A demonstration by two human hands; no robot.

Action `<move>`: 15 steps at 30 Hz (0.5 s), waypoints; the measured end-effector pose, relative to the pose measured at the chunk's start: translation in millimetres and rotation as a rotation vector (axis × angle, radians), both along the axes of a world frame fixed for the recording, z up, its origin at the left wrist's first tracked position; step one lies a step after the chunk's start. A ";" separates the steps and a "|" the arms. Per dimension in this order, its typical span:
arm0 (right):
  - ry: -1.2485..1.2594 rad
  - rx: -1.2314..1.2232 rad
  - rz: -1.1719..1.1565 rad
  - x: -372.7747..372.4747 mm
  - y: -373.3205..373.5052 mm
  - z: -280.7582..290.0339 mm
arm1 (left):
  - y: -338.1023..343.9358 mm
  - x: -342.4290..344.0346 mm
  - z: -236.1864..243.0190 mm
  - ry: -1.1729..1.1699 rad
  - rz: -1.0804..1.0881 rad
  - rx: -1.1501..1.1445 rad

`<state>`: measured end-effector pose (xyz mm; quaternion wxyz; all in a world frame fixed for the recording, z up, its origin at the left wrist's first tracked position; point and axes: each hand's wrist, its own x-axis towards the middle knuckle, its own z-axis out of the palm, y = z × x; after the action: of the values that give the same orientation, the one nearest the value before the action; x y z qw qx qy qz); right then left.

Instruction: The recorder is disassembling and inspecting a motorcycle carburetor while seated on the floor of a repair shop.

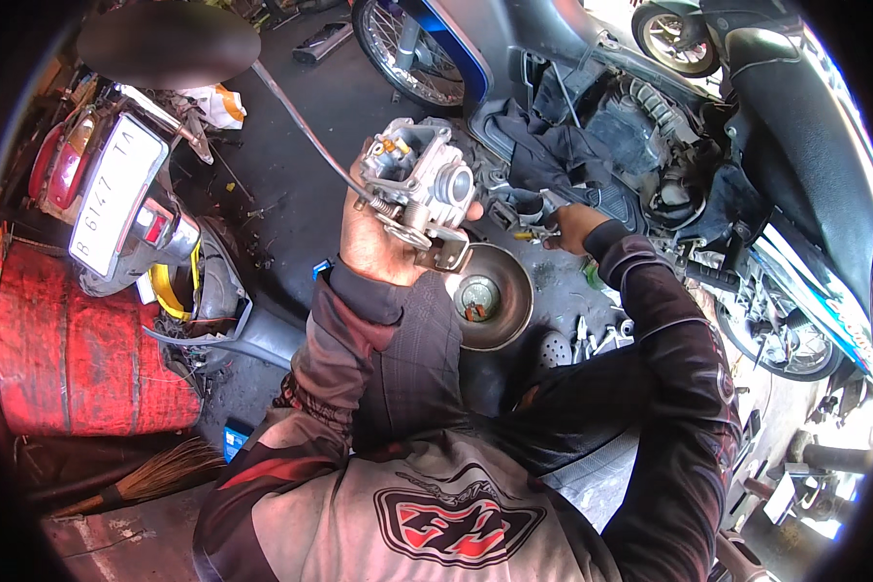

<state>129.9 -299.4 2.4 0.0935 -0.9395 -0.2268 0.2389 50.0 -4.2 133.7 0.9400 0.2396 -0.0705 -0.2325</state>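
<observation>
My left hand [373, 242] is raised in front of me and grips a silver metal carburettor [419, 184] with a thin cable [296, 116] running off to the upper left. My right hand [574, 228] reaches out to the floor by the opened motorcycle [650, 136] and closes on a small yellow-handled tool [532, 234]. A round metal bowl [510, 291] holding a few small parts sits on the ground between the two hands.
A second motorcycle's rear with a white plate [116, 194] stands at the left beside a red drum [78, 349]. A broom [155, 475] lies at the lower left. Loose tools [597, 339] lie on the dark floor at my right knee.
</observation>
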 end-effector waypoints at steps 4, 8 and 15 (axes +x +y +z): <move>-0.032 -0.021 0.035 4.0 -12.6 -8.2 | 0.3 -0.1 0.5 0.006 -0.004 -0.014; 0.049 -0.079 -0.013 10.9 -15.2 -3.3 | 6.4 -1.0 -0.7 0.028 -0.015 -0.035; 0.013 -0.155 -0.068 25.7 -19.9 -22.3 | 24.8 -0.1 -8.3 0.098 -0.142 -0.004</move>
<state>155.6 -319.3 -19.8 0.0302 -0.9495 -0.1752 0.2586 49.9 20.6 125.4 0.9239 0.2203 -0.0416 -0.3101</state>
